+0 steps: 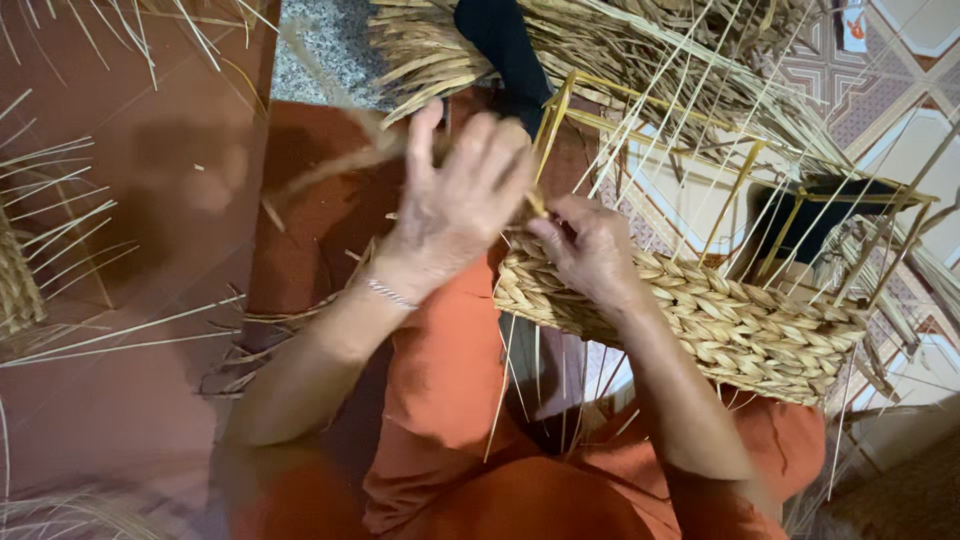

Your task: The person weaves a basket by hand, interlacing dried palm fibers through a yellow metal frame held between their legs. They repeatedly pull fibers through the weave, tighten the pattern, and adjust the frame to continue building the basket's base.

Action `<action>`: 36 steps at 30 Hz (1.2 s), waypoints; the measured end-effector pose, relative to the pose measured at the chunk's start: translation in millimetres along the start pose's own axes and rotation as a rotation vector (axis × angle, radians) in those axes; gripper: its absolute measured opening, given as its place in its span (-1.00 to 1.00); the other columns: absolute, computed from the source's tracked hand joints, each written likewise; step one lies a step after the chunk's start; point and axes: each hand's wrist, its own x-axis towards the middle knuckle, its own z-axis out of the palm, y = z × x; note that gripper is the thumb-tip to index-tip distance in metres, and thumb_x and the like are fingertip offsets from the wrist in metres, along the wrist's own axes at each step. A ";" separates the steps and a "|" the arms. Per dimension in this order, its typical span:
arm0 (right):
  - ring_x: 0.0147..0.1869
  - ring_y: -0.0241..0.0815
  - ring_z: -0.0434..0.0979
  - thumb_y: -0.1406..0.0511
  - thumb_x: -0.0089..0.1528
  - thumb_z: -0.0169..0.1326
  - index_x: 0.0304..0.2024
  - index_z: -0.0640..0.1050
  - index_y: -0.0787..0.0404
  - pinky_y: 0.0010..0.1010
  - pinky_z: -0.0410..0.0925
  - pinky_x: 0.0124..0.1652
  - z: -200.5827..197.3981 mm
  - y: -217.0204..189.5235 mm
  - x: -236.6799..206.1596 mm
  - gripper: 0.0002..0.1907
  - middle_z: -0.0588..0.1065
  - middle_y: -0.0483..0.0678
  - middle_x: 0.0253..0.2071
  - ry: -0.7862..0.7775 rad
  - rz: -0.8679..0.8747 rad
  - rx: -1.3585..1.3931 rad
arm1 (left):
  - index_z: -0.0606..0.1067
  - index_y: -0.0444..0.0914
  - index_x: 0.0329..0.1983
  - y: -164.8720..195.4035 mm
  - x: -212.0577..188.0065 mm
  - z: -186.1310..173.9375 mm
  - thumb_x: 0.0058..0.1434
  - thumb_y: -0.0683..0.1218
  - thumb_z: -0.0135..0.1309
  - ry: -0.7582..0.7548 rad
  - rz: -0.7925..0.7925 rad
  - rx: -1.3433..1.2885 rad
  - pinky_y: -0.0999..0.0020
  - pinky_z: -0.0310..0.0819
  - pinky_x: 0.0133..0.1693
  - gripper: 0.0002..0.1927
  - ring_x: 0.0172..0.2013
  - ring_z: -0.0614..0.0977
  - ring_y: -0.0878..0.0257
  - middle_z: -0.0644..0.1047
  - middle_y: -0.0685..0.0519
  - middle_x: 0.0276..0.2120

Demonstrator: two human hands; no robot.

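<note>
Orange trousers [470,400] fill the bottom of the view, with both forearms reaching up from them toward a half-woven basket [700,320] that rests across the lap. Just below the right fingers lies the finished band of the basket, plaited in thick pale straw, running off to the right and slightly downward. The right hand [590,250] sits on the near end of that band, its fingers curled together and pinched on a strand at the top edge of the weave. The left hand [460,200] is raised just beside it, back toward the camera, a thin silver bracelet [390,293] at the wrist; its fingers are spread and slightly bent, and a twisted straw strand [330,170] runs off to the left of them, though blur hides whether they clamp it. Above and to the right of the right fingers rises a yellow wire frame [740,180], the bare skeleton of the basket, with thin pale stakes [680,110] standing through it. Beyond both sets of fingers lies a heap of dried straw [620,50], partly crossed by a dark cloth [500,50]. Well to the left of the left fingers spreads a reddish-brown floor [130,200] scattered with loose stalks, and far right of the right fingers the floor is patterned tile [880,90].
</note>
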 end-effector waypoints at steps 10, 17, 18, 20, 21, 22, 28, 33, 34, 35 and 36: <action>-0.18 -0.17 0.69 0.39 0.29 0.24 0.09 0.39 0.29 -0.40 0.53 -0.26 25.7 -1.2 -4.2 -0.62 0.64 0.05 -0.16 0.357 0.082 0.138 | 0.46 -0.30 -0.09 26.2 -66.3 136.9 0.16 -0.23 0.11 -0.299 -0.846 -1.189 0.44 0.57 -0.34 -0.76 -0.36 0.68 0.29 0.63 0.07 -0.33; -0.38 -0.07 0.64 0.36 0.34 0.23 -0.10 0.59 0.29 -0.23 0.46 -0.39 35.2 3.4 -2.4 -0.87 0.61 0.09 -0.33 0.274 0.009 -0.298 | 0.56 -0.35 -0.24 8.6 -69.3 145.6 0.35 -0.16 0.06 -0.824 -1.038 -1.785 0.45 0.48 -0.51 -0.86 -0.51 0.55 0.32 0.57 0.04 -0.43; -0.37 -0.03 0.63 0.31 0.35 0.20 -0.12 0.61 0.29 -0.20 0.44 -0.39 34.7 2.9 -2.0 -0.85 0.60 0.09 -0.34 0.246 -0.001 -0.340 | 0.57 -0.31 -0.20 6.4 -65.1 141.7 0.36 -0.14 0.05 -0.854 -1.042 -1.820 0.46 0.48 -0.51 -0.86 -0.51 0.55 0.34 0.57 0.06 -0.42; -0.36 0.04 0.60 0.20 0.36 0.13 -0.16 0.64 0.30 -0.13 0.41 -0.40 33.7 0.8 -0.4 -0.74 0.58 0.09 -0.35 0.189 -0.021 -0.426 | 0.57 -0.27 -0.16 3.6 -58.4 135.2 0.35 -0.14 0.02 -0.897 -1.062 -1.869 0.45 0.51 -0.51 -0.86 -0.48 0.56 0.35 0.57 0.09 -0.39; -0.37 0.04 0.58 0.14 0.38 0.10 -0.22 0.64 0.28 -0.11 0.40 -0.42 33.8 -0.8 0.7 -0.67 0.57 0.09 -0.38 0.113 0.039 -0.461 | 0.55 -0.26 -0.15 3.3 -57.0 133.4 0.35 -0.14 0.01 -0.913 -1.080 -1.883 0.43 0.53 -0.50 -0.87 -0.45 0.58 0.36 0.57 0.10 -0.38; -0.37 0.04 0.56 0.08 0.39 0.06 -0.28 0.64 0.27 -0.08 0.38 -0.43 34.6 -2.6 2.6 -0.60 0.55 0.09 -0.40 0.038 0.096 -0.494 | 0.54 -0.24 -0.15 3.0 -56.8 133.1 0.34 -0.15 -0.01 -0.927 -1.098 -1.894 0.41 0.56 -0.50 -0.87 -0.42 0.59 0.36 0.57 0.11 -0.36; -0.32 0.12 0.50 -0.02 0.38 0.02 -0.24 0.69 0.22 -0.02 0.36 -0.35 37.5 -9.4 7.5 -0.52 0.51 0.11 -0.42 0.007 0.049 -0.430 | 0.51 -0.35 -0.25 9.4 -71.1 151.4 0.24 -0.31 -0.11 -0.818 -1.075 -1.905 0.26 0.64 -0.43 -0.84 -0.39 0.63 0.26 0.58 0.04 -0.37; -0.22 0.12 0.52 0.04 0.28 0.20 -0.31 0.66 0.24 -0.05 0.38 -0.27 32.5 -13.9 4.1 -0.62 0.50 0.11 -0.35 0.066 0.035 -0.405 | 0.57 -0.36 -0.31 19.1 -71.1 152.5 0.27 -0.31 0.01 -0.562 -1.102 -1.812 0.42 0.49 -0.34 -0.88 -0.36 0.58 0.35 0.57 0.09 -0.39; -0.22 0.11 0.53 0.07 0.23 0.24 -0.28 0.66 0.25 -0.07 0.40 -0.28 29.0 -15.6 1.9 -0.65 0.51 0.10 -0.33 0.090 0.034 -0.375 | 0.59 -0.34 -0.32 19.0 -69.8 149.2 0.27 -0.29 0.04 -0.524 -1.128 -1.771 0.45 0.49 -0.34 -0.88 -0.36 0.57 0.37 0.57 0.11 -0.40; -0.22 0.10 0.54 0.11 0.19 0.28 -0.25 0.66 0.27 -0.09 0.43 -0.29 25.1 -17.2 -1.1 -0.67 0.51 0.09 -0.31 0.114 0.034 -0.345 | 0.56 -0.37 -0.35 18.3 -69.8 144.8 0.26 -0.27 0.06 -0.593 -1.154 -1.576 0.41 0.51 -0.37 -0.91 -0.40 0.58 0.33 0.55 0.08 -0.43; -0.20 0.03 0.57 0.15 0.22 0.26 -0.16 0.63 0.28 -0.19 0.46 -0.31 19.9 -18.4 -4.9 -0.68 0.50 0.11 -0.19 0.117 0.062 -0.222 | 0.53 -0.39 -0.38 16.5 -71.6 139.6 0.24 -0.24 0.08 -0.661 -1.171 -1.380 0.37 0.53 -0.41 -0.90 -0.44 0.59 0.29 0.54 0.05 -0.47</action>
